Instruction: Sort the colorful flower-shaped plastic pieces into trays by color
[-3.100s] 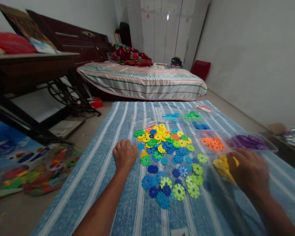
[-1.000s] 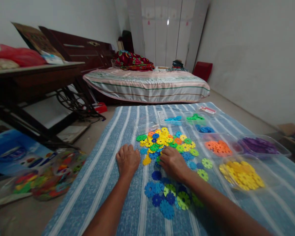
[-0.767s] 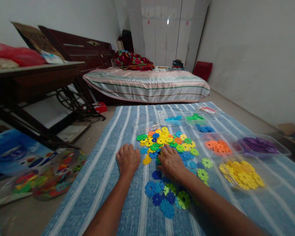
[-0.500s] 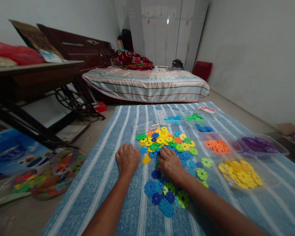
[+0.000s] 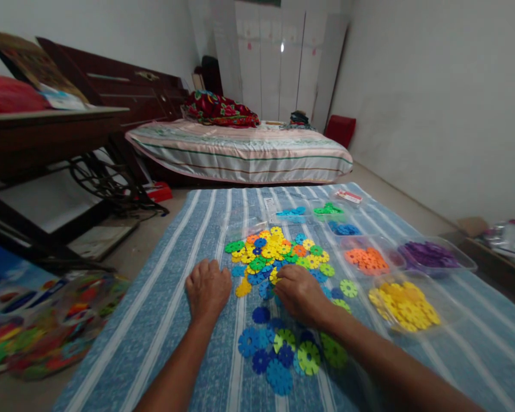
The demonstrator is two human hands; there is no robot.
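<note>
My left hand (image 5: 208,290) rests palm down on the striped cloth, left of a mixed pile of plastic snowflake discs (image 5: 274,249). Its fingers are loosely bent, slightly apart, and I see nothing in them. At the near edge of the pile, my right hand (image 5: 302,293) has its fingers pinched at a yellow snowflake disc (image 5: 275,277). Yellow, green, blue and orange discs lie heaped beyond the hands. Closer to me, blue and lime-green discs (image 5: 278,375) are spread out, some partly under my right forearm.
Clear tubs on the right hold yellow discs (image 5: 407,306), orange discs (image 5: 367,260) and purple discs (image 5: 429,254). Farther back sit dark blue discs (image 5: 344,229), green discs (image 5: 328,209) and light blue discs (image 5: 292,213). A bed (image 5: 249,151) stands behind; bagged coloured pieces (image 5: 68,326) lie at left.
The view has shifted, so the table appears further left and slightly lower. My right fingers have closed in on a yellow disc at the pile's edge. My left hand stays on the cloth.
</note>
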